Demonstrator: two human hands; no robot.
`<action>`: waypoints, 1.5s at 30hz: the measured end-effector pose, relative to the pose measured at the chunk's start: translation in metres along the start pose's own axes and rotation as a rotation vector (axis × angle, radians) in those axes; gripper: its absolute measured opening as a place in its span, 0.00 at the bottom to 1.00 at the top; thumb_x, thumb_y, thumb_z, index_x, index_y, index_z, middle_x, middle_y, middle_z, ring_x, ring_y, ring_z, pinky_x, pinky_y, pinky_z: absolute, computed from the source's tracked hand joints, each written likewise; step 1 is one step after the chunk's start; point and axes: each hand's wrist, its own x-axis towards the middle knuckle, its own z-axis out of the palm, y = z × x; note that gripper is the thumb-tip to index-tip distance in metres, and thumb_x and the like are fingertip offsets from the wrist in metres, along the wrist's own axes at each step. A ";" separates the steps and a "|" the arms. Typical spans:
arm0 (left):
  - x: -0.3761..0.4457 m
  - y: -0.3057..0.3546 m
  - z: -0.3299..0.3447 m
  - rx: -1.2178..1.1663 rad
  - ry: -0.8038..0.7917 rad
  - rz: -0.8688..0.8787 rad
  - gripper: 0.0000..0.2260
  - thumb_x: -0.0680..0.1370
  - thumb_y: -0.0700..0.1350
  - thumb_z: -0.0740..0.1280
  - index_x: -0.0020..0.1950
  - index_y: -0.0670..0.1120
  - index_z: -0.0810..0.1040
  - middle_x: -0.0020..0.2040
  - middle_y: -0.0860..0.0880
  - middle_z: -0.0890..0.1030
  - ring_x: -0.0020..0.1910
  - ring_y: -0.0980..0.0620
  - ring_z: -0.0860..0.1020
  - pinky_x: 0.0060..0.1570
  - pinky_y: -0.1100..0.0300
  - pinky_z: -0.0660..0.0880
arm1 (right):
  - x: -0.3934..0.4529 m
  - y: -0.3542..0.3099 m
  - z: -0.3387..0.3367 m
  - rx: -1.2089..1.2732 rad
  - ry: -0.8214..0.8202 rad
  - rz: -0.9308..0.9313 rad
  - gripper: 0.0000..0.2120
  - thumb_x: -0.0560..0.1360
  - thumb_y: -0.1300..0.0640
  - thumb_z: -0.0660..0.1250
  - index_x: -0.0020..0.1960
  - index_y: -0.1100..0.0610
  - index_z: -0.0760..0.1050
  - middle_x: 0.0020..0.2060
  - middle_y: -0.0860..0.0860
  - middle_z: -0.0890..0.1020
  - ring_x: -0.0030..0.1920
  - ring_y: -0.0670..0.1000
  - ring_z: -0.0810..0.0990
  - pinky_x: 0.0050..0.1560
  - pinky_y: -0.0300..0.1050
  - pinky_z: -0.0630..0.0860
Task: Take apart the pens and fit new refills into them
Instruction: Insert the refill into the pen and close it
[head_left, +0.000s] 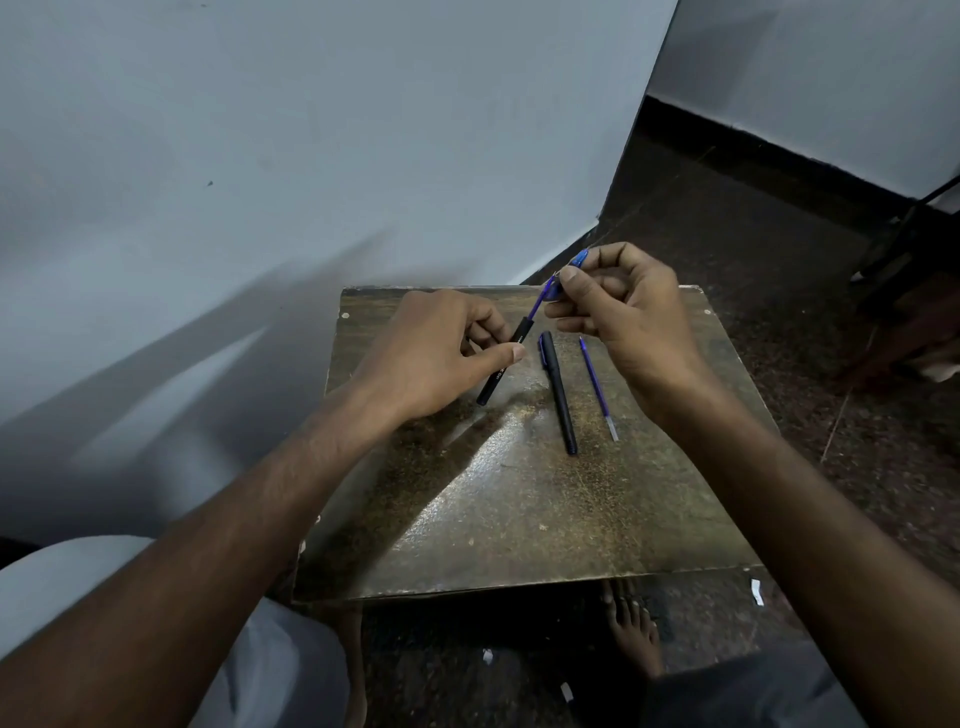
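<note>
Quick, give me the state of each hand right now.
Left hand: closed on the black pen barrel.
Right hand: fingers pinched on the blue refill sticking out of that barrel.

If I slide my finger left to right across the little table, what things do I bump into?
Left hand → black pen barrel it holds → capped black pen lying flat → thin blue refill → right hand.

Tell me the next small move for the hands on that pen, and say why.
Probably draw the right hand further up and away, so the blue refill slides clear of the black barrel that the left hand grips. The refill stands partly out of the barrel's open end, pinched near its tip. A loose refill lies on the table beside a whole pen.
</note>
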 end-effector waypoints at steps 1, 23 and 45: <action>0.000 0.000 0.000 0.000 0.000 -0.001 0.05 0.78 0.57 0.78 0.45 0.61 0.84 0.37 0.62 0.85 0.43 0.69 0.83 0.38 0.79 0.73 | 0.000 0.000 0.000 0.006 0.012 -0.010 0.12 0.84 0.60 0.69 0.63 0.66 0.76 0.48 0.59 0.90 0.47 0.55 0.90 0.50 0.48 0.86; 0.001 -0.001 0.006 0.112 -0.030 0.020 0.04 0.79 0.57 0.77 0.51 0.58 0.86 0.38 0.65 0.81 0.37 0.69 0.80 0.37 0.76 0.69 | 0.005 0.000 -0.011 0.138 -0.107 0.075 0.03 0.82 0.61 0.73 0.51 0.59 0.79 0.56 0.69 0.86 0.46 0.52 0.87 0.52 0.46 0.85; -0.001 0.009 0.009 0.047 -0.009 0.010 0.08 0.84 0.54 0.71 0.61 0.59 0.87 0.49 0.62 0.86 0.45 0.67 0.80 0.45 0.65 0.72 | 0.003 0.008 -0.001 0.093 -0.139 0.153 0.20 0.82 0.42 0.70 0.62 0.57 0.82 0.54 0.56 0.88 0.46 0.50 0.86 0.48 0.46 0.83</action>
